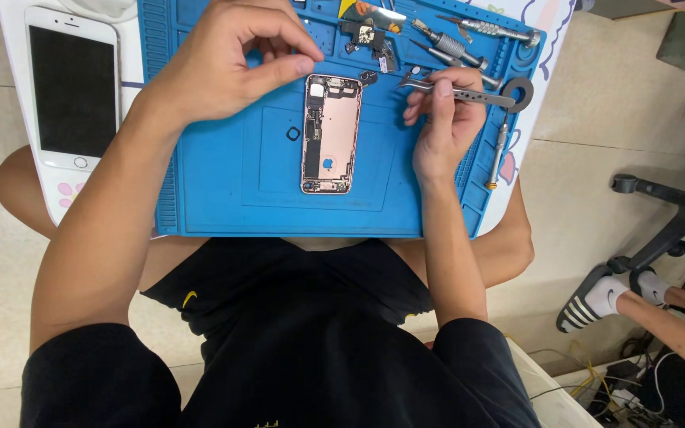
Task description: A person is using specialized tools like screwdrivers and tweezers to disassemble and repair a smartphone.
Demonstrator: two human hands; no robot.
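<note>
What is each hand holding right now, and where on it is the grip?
The right hand pinches metal tweezers along their shaft. The left hand has its fingertips closed just above the opened phone body; whether they hold a small part cannot be told.

- Black short-sleeved shirt, sleeves ending above the elbows.
- Small yellow mark on the shirt's front.
- Both forearms bare; no watch or rings visible.

Blue mat; rose-gold phone shell (dark parts inside); white phone, black screen; silver tweezers.
</note>
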